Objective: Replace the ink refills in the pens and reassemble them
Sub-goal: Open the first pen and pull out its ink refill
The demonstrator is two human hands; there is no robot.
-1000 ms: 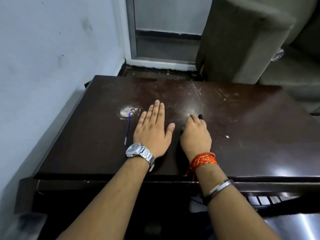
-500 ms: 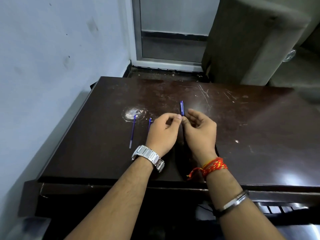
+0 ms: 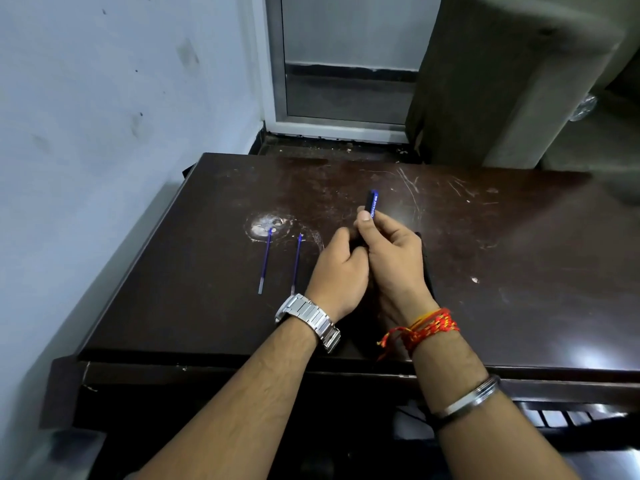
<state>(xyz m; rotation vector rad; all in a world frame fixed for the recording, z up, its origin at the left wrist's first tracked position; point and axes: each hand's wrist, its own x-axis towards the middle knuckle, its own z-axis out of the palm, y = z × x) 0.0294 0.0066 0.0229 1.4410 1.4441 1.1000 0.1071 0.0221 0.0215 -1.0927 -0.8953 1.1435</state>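
Observation:
A dark pen with a blue clip (image 3: 371, 202) stands nearly upright over the middle of the dark table (image 3: 519, 254). My right hand (image 3: 391, 258) grips its upper half, thumb on the barrel. My left hand (image 3: 337, 275) is closed around the pen's lower end, pressed against the right hand; the pen's lower part is hidden by the fingers. Two thin blue ink refills lie side by side on the table to the left of my hands, the left refill (image 3: 265, 260) and the right refill (image 3: 296, 262). A second dark pen (image 3: 426, 265) lies on the table just right of my right hand.
A round pale worn patch (image 3: 266, 225) marks the table at the top of the left refill. A blue-grey wall (image 3: 86, 133) runs along the table's left side. A grey sofa arm (image 3: 502, 81) stands beyond the far right edge, beside a door frame (image 3: 346, 64).
My hands went from lying flat on the table to lifting a pen. The right hand now holds it higher and upright, and the left hand has closed around its lower end.

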